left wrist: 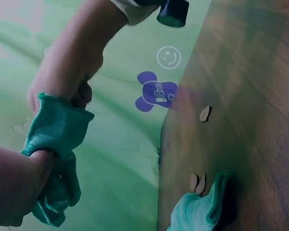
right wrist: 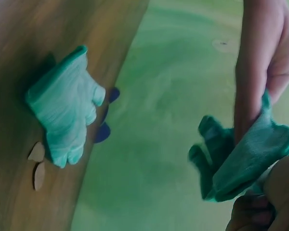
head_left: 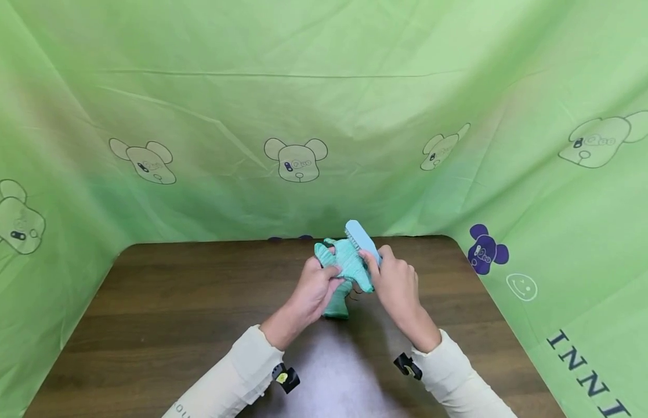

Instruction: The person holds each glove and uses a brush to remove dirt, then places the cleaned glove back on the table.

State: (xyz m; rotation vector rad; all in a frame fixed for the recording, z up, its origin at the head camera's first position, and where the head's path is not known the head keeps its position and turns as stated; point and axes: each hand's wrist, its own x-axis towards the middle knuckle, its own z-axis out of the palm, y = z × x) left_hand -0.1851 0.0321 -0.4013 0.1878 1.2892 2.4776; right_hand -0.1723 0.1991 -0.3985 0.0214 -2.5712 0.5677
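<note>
L hand [head_left: 312,287] pinches a green glove [head_left: 348,256] above the tabletop [head_left: 198,302], betw. both hands; R hand [head_left: 398,284], curled round a lt.-blue brush [head_left: 361,237], sits just R of it, brush's long axis slanting fwd-L, bristles [head_left: 349,234] twd glove; 2nd glove [head_left: 336,305] beneath.

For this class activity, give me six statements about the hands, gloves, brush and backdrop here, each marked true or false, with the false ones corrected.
1. The left hand grips a green glove. True.
2. The right hand holds a light blue brush. True.
3. The brush's bristles face away from the gripped glove. False: the bristles face toward it.
4. A second glove rests on the table. True.
5. The second glove is red. False: it is green, like the gripped one.
6. The backdrop is plain. False: the green curtain bears cartoon animal heads.
</note>
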